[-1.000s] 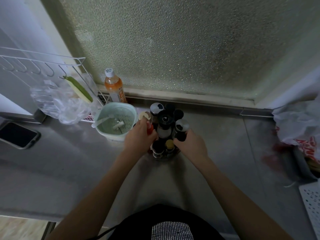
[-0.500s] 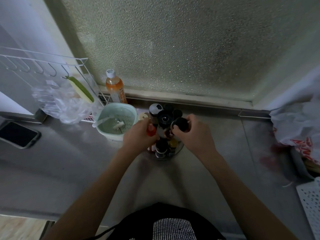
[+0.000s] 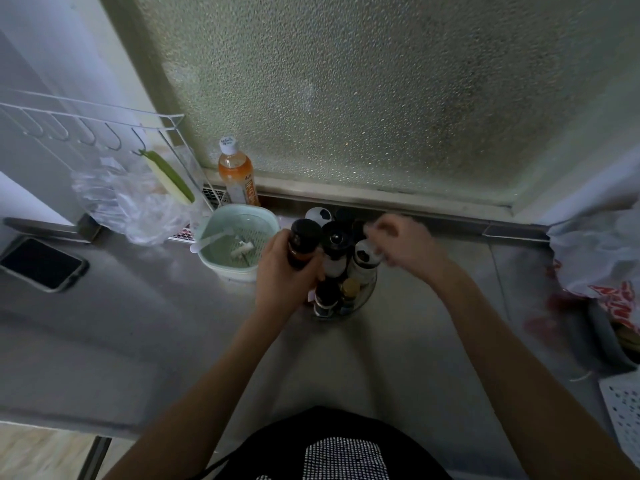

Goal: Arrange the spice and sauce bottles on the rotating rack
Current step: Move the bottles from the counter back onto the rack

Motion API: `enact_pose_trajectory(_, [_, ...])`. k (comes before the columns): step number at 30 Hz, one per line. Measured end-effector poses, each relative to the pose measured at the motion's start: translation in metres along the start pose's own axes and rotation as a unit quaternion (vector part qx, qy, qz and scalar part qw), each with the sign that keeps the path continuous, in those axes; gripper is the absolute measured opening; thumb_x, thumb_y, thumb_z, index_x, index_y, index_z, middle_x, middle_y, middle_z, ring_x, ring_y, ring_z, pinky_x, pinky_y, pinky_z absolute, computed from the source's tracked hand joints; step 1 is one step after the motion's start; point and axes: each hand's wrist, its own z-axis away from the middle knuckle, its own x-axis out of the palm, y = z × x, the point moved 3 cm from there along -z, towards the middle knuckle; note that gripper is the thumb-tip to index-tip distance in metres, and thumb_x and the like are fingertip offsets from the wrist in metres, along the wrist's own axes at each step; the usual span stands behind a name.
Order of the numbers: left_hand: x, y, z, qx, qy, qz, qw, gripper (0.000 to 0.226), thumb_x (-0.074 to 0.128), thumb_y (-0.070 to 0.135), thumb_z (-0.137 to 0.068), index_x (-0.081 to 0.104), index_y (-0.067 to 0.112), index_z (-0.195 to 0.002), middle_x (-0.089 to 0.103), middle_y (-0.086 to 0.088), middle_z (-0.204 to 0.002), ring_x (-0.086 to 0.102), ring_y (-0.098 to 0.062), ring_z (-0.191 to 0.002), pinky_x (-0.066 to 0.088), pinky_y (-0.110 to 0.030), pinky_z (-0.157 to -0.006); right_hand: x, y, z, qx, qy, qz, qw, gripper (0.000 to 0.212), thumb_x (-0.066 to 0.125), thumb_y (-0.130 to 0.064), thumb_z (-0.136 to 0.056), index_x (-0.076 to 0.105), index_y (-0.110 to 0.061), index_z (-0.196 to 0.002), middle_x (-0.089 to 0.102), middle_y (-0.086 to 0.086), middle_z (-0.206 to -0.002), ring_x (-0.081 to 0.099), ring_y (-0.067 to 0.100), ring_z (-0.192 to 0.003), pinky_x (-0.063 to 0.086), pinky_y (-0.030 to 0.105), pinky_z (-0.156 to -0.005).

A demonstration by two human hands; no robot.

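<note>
A round rotating rack (image 3: pixel 367 299) with a clear rim sits on the grey counter just below the frosted window, packed with upright bottles on what looks like two levels. At the back stands a bottle with a white-and-black cap (image 3: pixel 319 215); in the middle rises a taller one with a black cap (image 3: pixel 335 239) over a pale body. To its right is a white bottle with a black-and-white top (image 3: pixel 362 257). Lower at the front are a dark-capped jar (image 3: pixel 325 295) and a yellow-capped jar (image 3: pixel 350 287). A dark bottle with a black lid and reddish contents (image 3: pixel 302 244) is held upright at the rack's left edge, slightly raised.
</note>
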Motion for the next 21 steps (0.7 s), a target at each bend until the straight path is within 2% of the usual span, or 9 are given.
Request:
enact_pose_trajectory(2, [-0.001,-0.004,0.006,0.002,0.011,-0.002,1.0,0.023,0.07,0.022,-0.068,0.057,0.009,-0.082,0.065,-0.009,-0.082,0.06,-0.024,-0.077,0.047,-0.035,-0.067,0.02,0.018,0.011,0.048,-0.15,0.057,0.986,0.02,0.064,-0.024,-0.086,0.054,-0.021,-0.102,0.063,0.012,-0.081,0.058,0.02,-0.059,0.053,0.034,-0.058])
enact_pose_trajectory(4, [0.004,-0.01,0.013,0.005,-0.014,0.001,1.0,0.03,0.065,0.033,-0.063,0.061,0.013,-0.085,0.066,-0.005,-0.083,0.06,-0.018,-0.077,0.048,-0.025,-0.068,0.047,0.028,0.024,0.042,-0.212,0.077,0.973,0.037,0.068,-0.017,-0.081,0.05,-0.024,-0.113,0.057,0.002,-0.083,0.054,0.014,-0.06,0.05,0.03,-0.053])
enact_pose_trajectory(7, [0.013,-0.015,0.023,0.021,-0.074,-0.041,0.996,0.037,0.072,0.027,-0.067,0.064,0.011,-0.099,0.062,0.0,-0.089,0.057,-0.013,-0.08,0.039,-0.012,-0.068,0.068,0.03,0.024,-0.039,-0.13,0.132,0.982,0.032,0.064,-0.012,-0.081,0.055,-0.017,-0.112,0.055,0.0,-0.091,0.051,0.013,-0.074,0.047,0.028,-0.062])
enact_pose_trajectory(10, [0.013,-0.017,0.027,0.027,-0.091,-0.05,0.994,0.032,0.07,0.027,-0.064,0.063,0.014,-0.093,0.056,0.004,-0.084,0.053,-0.013,-0.075,0.04,-0.02,-0.065,0.068,0.026,0.013,-0.075,-0.069,0.108,0.989,0.027,0.06,-0.011,-0.084,0.057,-0.019,-0.109,0.062,0.006,-0.096,0.056,0.018,-0.079,0.048,0.03,-0.069])
enact_pose_trajectory(13, [0.012,-0.022,0.029,0.013,-0.093,-0.051,0.994,0.035,0.067,0.029,-0.063,0.064,0.015,-0.094,0.062,-0.001,-0.086,0.057,-0.017,-0.076,0.046,-0.029,-0.067,0.075,0.024,0.002,-0.083,-0.091,0.111,0.986,0.032,0.06,-0.01,-0.085,0.057,-0.019,-0.116,0.064,0.01,-0.11,0.059,0.025,-0.101,0.044,0.029,-0.083])
enact_pose_trajectory(15, [0.011,-0.024,0.03,0.012,-0.091,-0.052,0.994,0.037,0.066,0.033,-0.062,0.065,0.015,-0.095,0.062,-0.001,-0.087,0.056,-0.015,-0.075,0.043,-0.027,-0.067,0.078,0.022,0.001,-0.081,-0.116,0.095,0.985,0.039,0.056,-0.006,-0.087,0.056,-0.021,-0.123,0.063,0.01,-0.119,0.058,0.025,-0.11,0.044,0.03,-0.093])
enact_pose_trajectory(17, [0.01,-0.025,0.03,0.019,-0.094,-0.053,0.994,0.04,0.063,0.04,-0.062,0.065,0.015,-0.094,0.061,0.002,-0.085,0.055,-0.014,-0.074,0.041,-0.024,-0.067,0.07,0.014,-0.001,-0.101,-0.09,0.054,0.989,0.045,0.054,-0.004,-0.087,0.055,-0.024,-0.127,0.064,0.009,-0.122,0.061,0.024,-0.107,0.045,0.026,-0.092])
enact_pose_trajectory(19, [0.011,-0.028,0.03,0.017,-0.097,-0.067,0.993,0.039,0.062,0.041,-0.062,0.064,0.015,-0.091,0.06,0.003,-0.083,0.057,-0.017,-0.075,0.04,-0.025,-0.066,0.053,0.001,-0.01,-0.146,0.009,0.032,0.989,0.04,0.056,-0.008,-0.086,0.059,-0.023,-0.123,0.07,0.01,-0.108,0.066,0.024,-0.092,0.05,0.03,-0.085])
enact_pose_trajectory(21, [0.013,-0.033,0.03,0.011,-0.11,-0.074,0.991,0.042,0.06,0.043,-0.061,0.064,0.017,-0.093,0.066,0.0,-0.087,0.062,-0.021,-0.08,0.046,-0.029,-0.068,0.039,-0.016,-0.028,-0.169,0.087,0.088,0.978,0.037,0.057,-0.015,-0.085,0.056,-0.022,-0.121,0.07,0.009,-0.096,0.063,0.027,-0.089,0.051,0.037,-0.081])
